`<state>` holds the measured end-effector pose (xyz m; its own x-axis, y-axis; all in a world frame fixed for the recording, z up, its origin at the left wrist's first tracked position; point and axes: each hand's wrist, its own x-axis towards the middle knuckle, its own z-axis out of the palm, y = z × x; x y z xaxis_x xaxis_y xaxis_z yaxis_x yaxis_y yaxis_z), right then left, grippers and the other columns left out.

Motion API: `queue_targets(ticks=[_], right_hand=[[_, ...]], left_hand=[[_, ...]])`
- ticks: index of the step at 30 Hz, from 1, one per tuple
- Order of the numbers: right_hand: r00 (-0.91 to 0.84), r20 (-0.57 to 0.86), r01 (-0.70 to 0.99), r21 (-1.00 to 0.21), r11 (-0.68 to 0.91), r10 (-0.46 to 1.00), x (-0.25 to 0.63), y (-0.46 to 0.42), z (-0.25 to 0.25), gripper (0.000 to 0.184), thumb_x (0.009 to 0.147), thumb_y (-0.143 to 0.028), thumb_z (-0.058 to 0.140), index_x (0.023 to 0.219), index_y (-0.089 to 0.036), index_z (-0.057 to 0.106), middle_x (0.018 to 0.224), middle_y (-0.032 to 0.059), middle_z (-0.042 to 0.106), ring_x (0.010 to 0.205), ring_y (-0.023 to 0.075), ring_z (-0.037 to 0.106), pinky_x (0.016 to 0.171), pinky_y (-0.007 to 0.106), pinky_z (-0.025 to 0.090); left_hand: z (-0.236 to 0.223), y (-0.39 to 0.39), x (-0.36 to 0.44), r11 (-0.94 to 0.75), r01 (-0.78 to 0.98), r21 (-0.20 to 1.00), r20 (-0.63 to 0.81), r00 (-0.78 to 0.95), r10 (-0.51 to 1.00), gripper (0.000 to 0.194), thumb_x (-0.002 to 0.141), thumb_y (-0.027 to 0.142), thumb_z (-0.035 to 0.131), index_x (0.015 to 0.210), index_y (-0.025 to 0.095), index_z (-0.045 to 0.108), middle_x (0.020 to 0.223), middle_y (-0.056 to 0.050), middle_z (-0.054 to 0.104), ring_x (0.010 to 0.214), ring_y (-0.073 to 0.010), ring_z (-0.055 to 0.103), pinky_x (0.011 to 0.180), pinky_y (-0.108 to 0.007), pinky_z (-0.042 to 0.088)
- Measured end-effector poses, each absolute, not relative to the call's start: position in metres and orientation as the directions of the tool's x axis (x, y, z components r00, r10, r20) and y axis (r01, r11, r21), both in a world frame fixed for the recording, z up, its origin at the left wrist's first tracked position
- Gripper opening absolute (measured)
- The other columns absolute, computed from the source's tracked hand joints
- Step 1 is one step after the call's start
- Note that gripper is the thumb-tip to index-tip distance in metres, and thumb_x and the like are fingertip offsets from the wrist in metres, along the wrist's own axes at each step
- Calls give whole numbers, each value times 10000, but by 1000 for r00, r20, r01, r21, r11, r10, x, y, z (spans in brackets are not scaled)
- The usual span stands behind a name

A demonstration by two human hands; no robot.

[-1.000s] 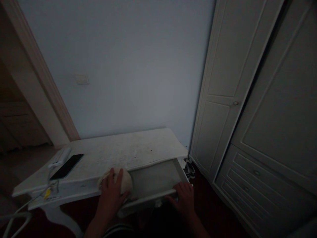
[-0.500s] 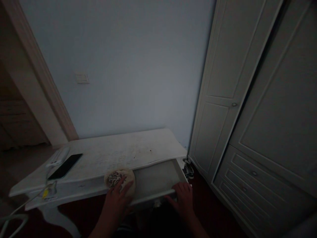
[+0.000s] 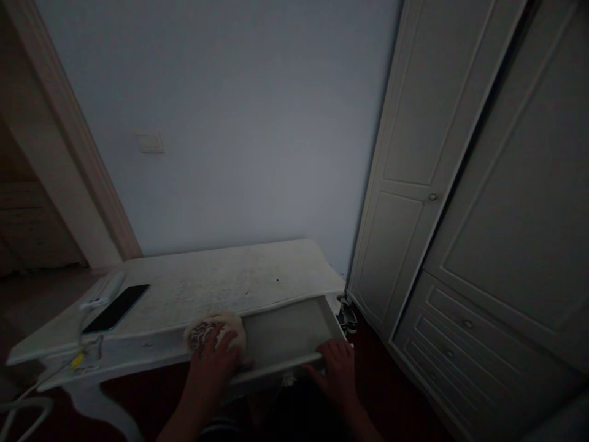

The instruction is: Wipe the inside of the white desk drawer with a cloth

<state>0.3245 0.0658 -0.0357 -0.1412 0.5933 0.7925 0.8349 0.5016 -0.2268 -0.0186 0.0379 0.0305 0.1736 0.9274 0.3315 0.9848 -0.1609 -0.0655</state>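
Right hand [image 3: 338, 371] clasps open drawer [image 3: 286, 333], left hand [image 3: 216, 361] (grip unclear) on beige bundle [image 3: 202, 330]

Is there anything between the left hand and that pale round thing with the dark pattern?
Nothing visible: the left hand is right on the pale round thing, fingers over its top. The right hand is off to the side, at the front edge of the open drawer.
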Motion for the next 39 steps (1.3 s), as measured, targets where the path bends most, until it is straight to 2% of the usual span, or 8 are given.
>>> queue_targets(ticks=[9, 15, 19, 23, 25, 27, 33, 39], right_hand=[[-153, 791, 845, -206, 493, 593, 326, 67, -40, 450, 988, -710, 590, 949, -266, 652, 888, 37, 680, 876, 265, 591, 910, 438, 367], [-159, 786, 841, -209, 499, 597, 326, 67, -39, 451, 997, -703, 582, 952, -259, 651, 882, 36, 674, 871, 260, 592, 904, 433, 366], [-176, 786, 857, -175, 485, 593, 327, 67, -39, 424, 962, -685, 655, 942, -261, 666, 885, 31, 674, 874, 261, 599, 913, 432, 369], [-183, 778, 864, -164, 476, 601, 327, 67, -40, 425, 960, -682, 659, 942, -258, 666, 889, 35, 665, 879, 266, 601, 920, 437, 372], [-177, 781, 862, -171, 477, 599, 327, 67, -40, 419, 959, -678, 661, 942, -260, 668, 890, 35, 663, 878, 266, 598, 922, 437, 375], [-169, 789, 856, -180, 484, 591, 327, 68, -41, 413, 967, -675, 649, 940, -263, 669, 887, 35, 663, 875, 265, 594, 928, 438, 376], [-167, 786, 857, -183, 481, 596, 327, 68, -41, 439, 992, -698, 588, 946, -266, 652, 882, 37, 669, 872, 265, 594, 912, 433, 372], [-166, 790, 848, -190, 494, 590, 327, 67, -39, 422, 982, -683, 621, 949, -264, 654, 882, 30, 670, 862, 262, 592, 903, 430, 368]], left_hand=[[15, 45, -31, -183, 979, -86, 513, 201, 835, 185, 992, 216, 580, 988, 250, 762, 1294, -93, 698, 1396, -350, 500, 1097, -522, 490], [-1, 32, -39, -254, 962, -99, 548, 266, 793, 154, 982, 203, 584, 1013, 253, 726, 1332, -110, 659, 1261, -326, 564, 1044, -503, 504], [-1, 23, -41, -294, 952, -88, 550, 292, 782, 103, 991, 254, 616, 1029, 249, 712, 1335, -112, 658, 1308, -317, 558, 1080, -479, 493], [7, 17, -39, -294, 951, -97, 474, 304, 826, 397, 809, 396, 835, 1167, 268, 720, 1437, -127, 643, 1378, -394, 520, 1093, -534, 474], [12, 15, -37, -300, 947, -111, 434, 318, 843, 534, 713, 336, 884, 1219, 303, 717, 1467, -107, 640, 1400, -414, 503, 1105, -554, 453], [17, 14, -35, -311, 944, -112, 417, 329, 847, 519, 709, 230, 848, 1204, 325, 727, 1467, -86, 644, 1395, -397, 511, 1117, -545, 435], [22, 29, -36, -339, 939, 54, 482, 273, 833, 156, 902, 279, 666, 1030, 292, 754, 1253, -76, 710, 1204, -316, 613, 1015, -459, 496], [22, 50, -43, -256, 892, 372, 583, -10, 813, 241, 946, 480, 586, 956, 253, 664, 1002, -68, 712, 999, -278, 662, 927, -437, 554]])
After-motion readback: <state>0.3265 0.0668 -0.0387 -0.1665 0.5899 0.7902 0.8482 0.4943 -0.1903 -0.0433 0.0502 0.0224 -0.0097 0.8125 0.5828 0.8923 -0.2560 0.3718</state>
